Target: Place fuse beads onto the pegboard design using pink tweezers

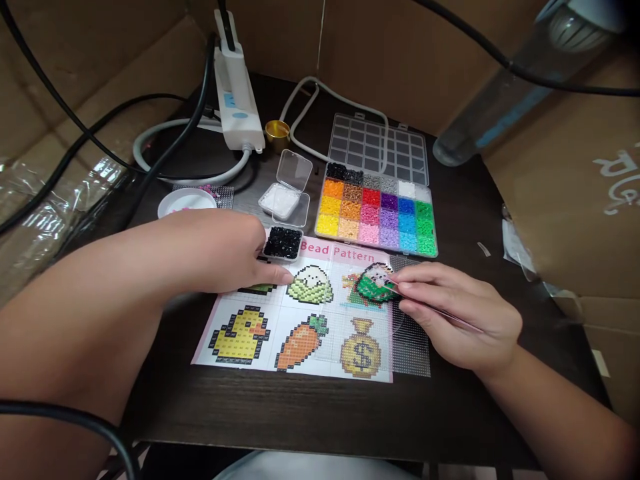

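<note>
My left hand (245, 250) reaches across the left side of the bead pattern sheet (200, 357), one finger stretched out with its tip beside the rice-ball picture (310, 285). Its knuckles are right at a small clear box of black beads (283, 243), and its other fingers are mostly hidden. In my right hand (460, 313) are thin pinkish tweezers (450, 317), pinched between thumb and fingers. Their tip meets a green, white and black bead figure (375, 283), which sits on a clear pegboard (411, 347) over the sheet's right side.
A sorted bead case (377, 212) with its clear lid (380, 143) raised stands behind the sheet. White beads fill a small box (280, 201). Further left are a white dish (187, 200), a power strip (240, 100) and cables. A gold cup (277, 133) stands nearby; cardboard walls surround the table.
</note>
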{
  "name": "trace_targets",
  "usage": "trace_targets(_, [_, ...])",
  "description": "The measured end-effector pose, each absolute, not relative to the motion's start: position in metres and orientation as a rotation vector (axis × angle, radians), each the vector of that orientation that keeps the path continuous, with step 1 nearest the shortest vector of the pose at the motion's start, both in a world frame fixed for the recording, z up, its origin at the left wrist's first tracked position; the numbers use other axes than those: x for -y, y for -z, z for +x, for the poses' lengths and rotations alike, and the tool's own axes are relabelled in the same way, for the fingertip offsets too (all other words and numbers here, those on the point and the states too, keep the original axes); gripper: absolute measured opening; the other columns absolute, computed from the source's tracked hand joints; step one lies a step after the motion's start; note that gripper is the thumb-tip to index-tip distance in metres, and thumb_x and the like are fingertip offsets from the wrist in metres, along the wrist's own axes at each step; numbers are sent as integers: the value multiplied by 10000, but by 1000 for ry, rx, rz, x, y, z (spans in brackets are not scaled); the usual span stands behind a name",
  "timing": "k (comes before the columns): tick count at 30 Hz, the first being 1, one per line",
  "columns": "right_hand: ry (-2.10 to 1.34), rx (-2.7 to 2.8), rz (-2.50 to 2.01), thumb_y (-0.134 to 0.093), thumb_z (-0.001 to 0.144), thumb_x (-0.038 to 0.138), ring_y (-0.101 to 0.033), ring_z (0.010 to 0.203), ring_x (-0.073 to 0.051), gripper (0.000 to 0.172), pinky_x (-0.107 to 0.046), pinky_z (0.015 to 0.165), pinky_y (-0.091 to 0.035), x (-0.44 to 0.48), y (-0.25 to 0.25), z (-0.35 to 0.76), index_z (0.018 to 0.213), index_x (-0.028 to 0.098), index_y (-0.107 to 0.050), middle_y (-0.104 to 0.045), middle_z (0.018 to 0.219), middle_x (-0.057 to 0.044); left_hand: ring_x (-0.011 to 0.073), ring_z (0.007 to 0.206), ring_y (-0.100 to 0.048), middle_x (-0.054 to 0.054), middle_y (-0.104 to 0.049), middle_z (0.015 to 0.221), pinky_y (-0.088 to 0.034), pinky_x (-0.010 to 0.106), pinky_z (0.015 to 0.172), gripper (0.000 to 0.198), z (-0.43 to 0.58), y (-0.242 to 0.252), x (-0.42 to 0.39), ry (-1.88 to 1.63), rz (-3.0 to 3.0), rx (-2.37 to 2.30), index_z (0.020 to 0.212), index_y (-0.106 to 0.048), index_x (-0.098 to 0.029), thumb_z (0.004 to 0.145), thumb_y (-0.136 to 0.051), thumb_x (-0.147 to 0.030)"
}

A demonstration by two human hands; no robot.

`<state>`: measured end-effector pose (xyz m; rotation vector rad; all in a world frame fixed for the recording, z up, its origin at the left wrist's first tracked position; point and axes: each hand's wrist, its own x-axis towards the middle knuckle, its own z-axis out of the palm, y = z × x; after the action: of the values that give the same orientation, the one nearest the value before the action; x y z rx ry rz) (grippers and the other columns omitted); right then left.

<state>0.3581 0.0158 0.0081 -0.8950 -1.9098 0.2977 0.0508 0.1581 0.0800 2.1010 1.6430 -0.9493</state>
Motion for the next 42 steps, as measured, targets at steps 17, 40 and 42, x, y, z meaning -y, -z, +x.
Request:
trace_targets(17, [-177, 1611, -1123, -944, 1121, 402, -927, 866, -348, 85, -597, 833, -781, -28, -3, 364, 1079, 357, -1003, -989, 993, -78, 357, 836, -820, 92, -746, 653, -523, 467, 771, 638, 45, -77, -157, 791, 2125, -1664, 752, -810, -306, 854, -800, -936])
trace_targets(40, [-154, 1200, -1322, -995, 1074, 379, -1000, 1142, -337, 104, -571, 1087, -849, -51, 11, 424, 1148, 310, -1024, -1017, 1199, -85, 383, 772, -813, 143, -863, 771, -490, 464, 704, 623, 39, -86, -158, 803, 2104, -1573, 640, -631, -316, 899, -767, -866])
trace_targets(42, [-281, 1194, -1329, -1000, 1056, 395, -1009, 1109, -338, 127, -560, 1083, -844, -56, 14, 436, 1125, 293, -1031, -1023, 1153, -90, 395, 785, -808, 148, -875, 797, -476, 461, 702, 615, 34, -84, -159, 762, 2150, -1555, 642, -623, -316, 872, -758, -870])
